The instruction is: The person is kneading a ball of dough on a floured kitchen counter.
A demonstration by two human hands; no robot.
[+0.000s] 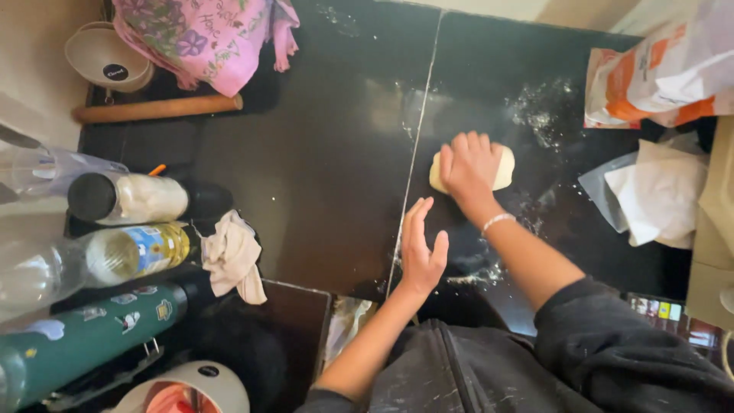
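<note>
Step in hand: kneading, by the look of it; the dough [505, 170] is being pressed flat against the counter [321, 176].
Right hand [468, 170]: palm down on top of the dough, fingers spread and flat, pressing rather than gripping.
Left hand [420, 248]: open, fingers together, empty, held just above the counter near the dough but apart from it.
Dough: a pale oblong lump on the dark counter, right of the seam, with flour [535, 115] dusted around it.
Nearby: a flour bag [657, 73] at the far right, a rolling pin [157, 109] far left, well apart.
Next move calls for: probably folding or turning the lump, with the left hand coming in to steady it.
</note>
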